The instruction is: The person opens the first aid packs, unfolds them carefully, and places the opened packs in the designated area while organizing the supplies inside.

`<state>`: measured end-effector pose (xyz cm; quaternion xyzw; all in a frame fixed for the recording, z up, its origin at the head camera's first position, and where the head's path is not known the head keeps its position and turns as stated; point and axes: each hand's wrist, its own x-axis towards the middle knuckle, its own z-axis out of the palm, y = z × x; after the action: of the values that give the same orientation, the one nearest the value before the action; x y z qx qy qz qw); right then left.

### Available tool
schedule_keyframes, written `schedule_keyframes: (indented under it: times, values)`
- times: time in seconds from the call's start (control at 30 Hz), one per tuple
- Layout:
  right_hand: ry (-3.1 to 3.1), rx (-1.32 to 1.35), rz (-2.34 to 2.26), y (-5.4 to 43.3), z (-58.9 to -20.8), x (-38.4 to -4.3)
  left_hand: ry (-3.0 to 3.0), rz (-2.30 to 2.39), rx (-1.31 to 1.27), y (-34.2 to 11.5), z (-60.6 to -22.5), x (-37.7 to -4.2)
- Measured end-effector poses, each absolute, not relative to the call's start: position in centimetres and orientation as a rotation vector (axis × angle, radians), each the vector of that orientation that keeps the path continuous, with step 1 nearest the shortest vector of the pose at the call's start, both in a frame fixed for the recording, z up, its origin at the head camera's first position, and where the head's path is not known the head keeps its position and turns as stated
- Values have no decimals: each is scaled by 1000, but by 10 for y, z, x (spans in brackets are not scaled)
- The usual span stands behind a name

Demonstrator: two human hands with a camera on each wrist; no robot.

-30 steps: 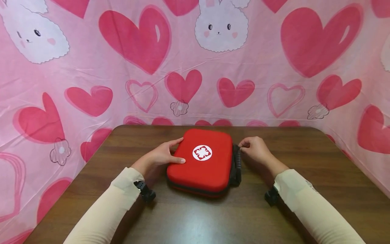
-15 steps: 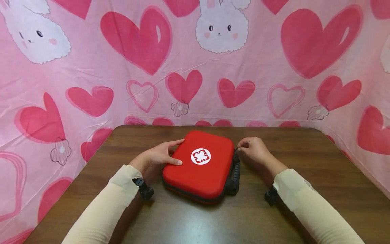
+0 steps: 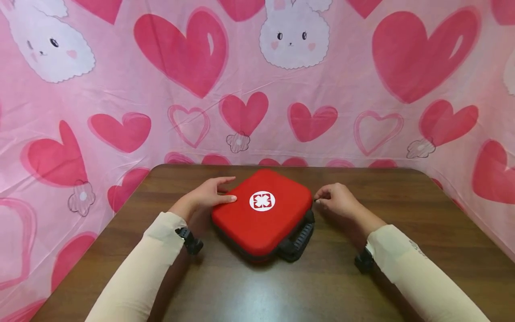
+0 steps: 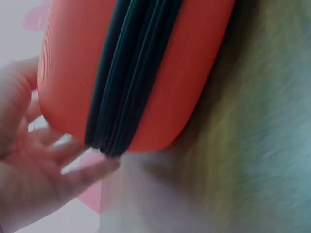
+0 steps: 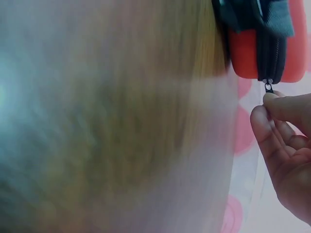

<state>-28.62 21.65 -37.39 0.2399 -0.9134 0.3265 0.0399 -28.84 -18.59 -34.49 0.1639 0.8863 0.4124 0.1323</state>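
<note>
A red first-aid case (image 3: 257, 232) with a white round emblem (image 3: 262, 201) lies shut on the table, one corner toward me. Its black handle (image 3: 302, 239) sticks out at the front right. My left hand (image 3: 203, 194) is at the left corner, thumb on the lid; in the left wrist view its fairly straight fingers (image 4: 73, 179) lie along the side, one tip by the black zipper band (image 4: 129, 82). With thumb and forefinger, my right hand (image 3: 339, 201) pinches a small zipper pull (image 5: 268, 88) at the case's right corner. The zipper's far side is hidden.
The case stands on a brown wooden table (image 3: 362, 286) with its back edge behind it. A pink cloth (image 3: 346, 80) with hearts and rabbits hangs around the back and sides. Dark wrist straps (image 3: 364, 261) sit at the cream sleeves (image 3: 418, 264).
The case has turned clockwise, so its handle now faces front right instead of right. My left hand has shifted slightly back and left with it; the right hand stays nearly in place at the zipper.
</note>
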Motion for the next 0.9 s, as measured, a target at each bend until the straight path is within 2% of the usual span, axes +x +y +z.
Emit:
schedule_keyframes:
  times: [0.23,0.4,0.6,0.8,0.9]
  values:
    - [-2833,852,1167,200,-372,-271,3080,796,347,-192,-338,-307]
    - [-2828,832,1072,194,-371,-268,3149,666,208,-192,-338,-303]
    - [-2818,800,992,200,-370,-271,3032,995,200,-199,-347,-275]
    - [-2820,789,990,201,-372,-269,2795,1463,-103,-196,-358,-229]
    - [-2819,776,980,200,-373,-267,2574,1671,-175,-191,-363,-208]
